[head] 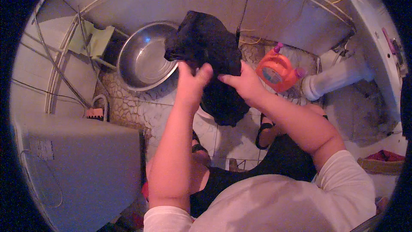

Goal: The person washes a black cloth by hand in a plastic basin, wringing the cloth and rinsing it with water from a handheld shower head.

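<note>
A dark piece of cloth (pixel 209 38), perhaps a garment, hangs between my two hands in front of me. My left hand (pixel 193 77) grips its near left part, the thumb on top. On the right side, my right hand (pixel 246 82) pinches the same cloth with thumb and fingers. The lower part of the cloth hangs over a pale basin or bowl (pixel 206 116), which it mostly hides. Left of the cloth, a wide stainless steel basin (pixel 151 61) shows circular lines on its bottom. The cloth covers a piece of its right rim.
An orange detergent jug (pixel 278 71) with purple caps stands right of the cloth, near a white pedestal (pixel 338 77). A green plastic stool (pixel 93 43) leans behind the basin. A grey appliance-like box (pixel 83 164) fills the left foreground. Pipes run along the walls.
</note>
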Demonstrator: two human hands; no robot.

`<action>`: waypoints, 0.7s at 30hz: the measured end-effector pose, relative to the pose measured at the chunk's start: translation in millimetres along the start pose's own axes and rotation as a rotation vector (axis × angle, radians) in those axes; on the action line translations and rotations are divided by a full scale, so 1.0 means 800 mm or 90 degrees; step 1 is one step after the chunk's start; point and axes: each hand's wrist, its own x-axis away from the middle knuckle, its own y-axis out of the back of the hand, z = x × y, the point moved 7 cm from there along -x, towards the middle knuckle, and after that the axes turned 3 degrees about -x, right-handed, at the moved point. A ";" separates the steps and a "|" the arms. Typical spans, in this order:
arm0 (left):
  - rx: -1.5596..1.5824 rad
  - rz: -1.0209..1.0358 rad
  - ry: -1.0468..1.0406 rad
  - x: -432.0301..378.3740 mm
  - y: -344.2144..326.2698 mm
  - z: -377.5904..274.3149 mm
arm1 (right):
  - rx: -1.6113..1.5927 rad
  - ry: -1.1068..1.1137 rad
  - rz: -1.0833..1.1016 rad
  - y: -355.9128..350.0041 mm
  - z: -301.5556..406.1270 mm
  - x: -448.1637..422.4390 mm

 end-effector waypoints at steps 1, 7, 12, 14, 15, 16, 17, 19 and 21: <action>-0.094 0.111 0.012 0.005 -0.005 0.011 | -0.108 -0.001 -0.003 -0.001 0.010 0.000; -0.311 0.109 0.136 0.011 -0.024 -0.003 | -0.225 -0.052 0.075 -0.009 0.037 -0.008; -0.376 -0.066 0.067 -0.003 0.006 -0.029 | 0.352 0.168 0.052 0.048 0.055 -0.040; -0.272 -0.111 0.052 -0.014 0.021 -0.038 | 0.534 0.379 0.008 0.064 0.054 -0.048; -0.177 -0.150 0.040 -0.015 0.028 -0.047 | 0.539 0.225 -0.061 0.086 0.022 -0.065; -0.019 -0.146 0.045 -0.015 0.029 -0.057 | 0.539 0.070 -0.127 0.106 -0.014 -0.079; 0.034 -0.137 0.031 -0.018 0.031 -0.066 | 0.544 0.066 -0.125 0.115 -0.035 -0.085; 0.092 -0.127 0.034 -0.022 0.042 -0.083 | 0.820 -0.037 -0.021 0.124 -0.101 -0.115; 0.084 -0.149 0.021 -0.027 0.052 -0.090 | 1.004 0.074 0.043 0.151 -0.161 -0.143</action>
